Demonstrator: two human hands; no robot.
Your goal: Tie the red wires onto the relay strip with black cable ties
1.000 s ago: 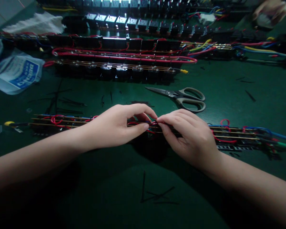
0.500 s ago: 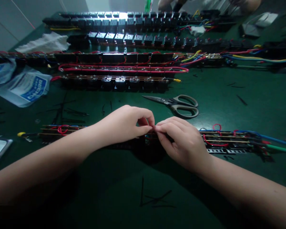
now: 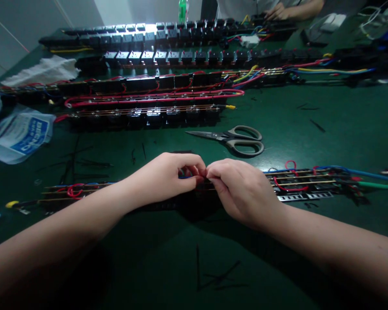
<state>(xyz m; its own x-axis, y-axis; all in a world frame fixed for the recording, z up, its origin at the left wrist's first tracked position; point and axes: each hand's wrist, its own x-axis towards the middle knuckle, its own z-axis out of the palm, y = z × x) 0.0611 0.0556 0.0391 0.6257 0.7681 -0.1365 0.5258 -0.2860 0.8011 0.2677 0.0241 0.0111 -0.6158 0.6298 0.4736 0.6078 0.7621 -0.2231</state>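
Both hands meet over the middle of a long wired strip (image 3: pixel 304 183) with brass-coloured rods and red and blue wires. My left hand (image 3: pixel 171 176) is closed in a pinch, thumb and index fingertips together. My right hand (image 3: pixel 242 185) is closed too, its fingertips pinched right against the left ones. What lies between the fingertips is too small and dark to make out. Beyond the hands lie scissors (image 3: pixel 226 137) with grey-and-black handles, apart from both hands. Dark thin offcuts (image 3: pixel 218 277) rest on the green table (image 3: pixel 142 267) nearer to me.
Behind stand several more black wired strips (image 3: pixel 142 114), one with a red cable loop. At the left lie a printed plastic bag (image 3: pixel 22 133) and a white cloth (image 3: pixel 45 71). Another person's hand (image 3: pixel 278 12) is at the far side, right of a green bottle (image 3: pixel 183 10).
The view has shifted slightly, so the background sits further left. My hands stay pinched together over the strip; the right hand has turned a little, its fingers curled more.
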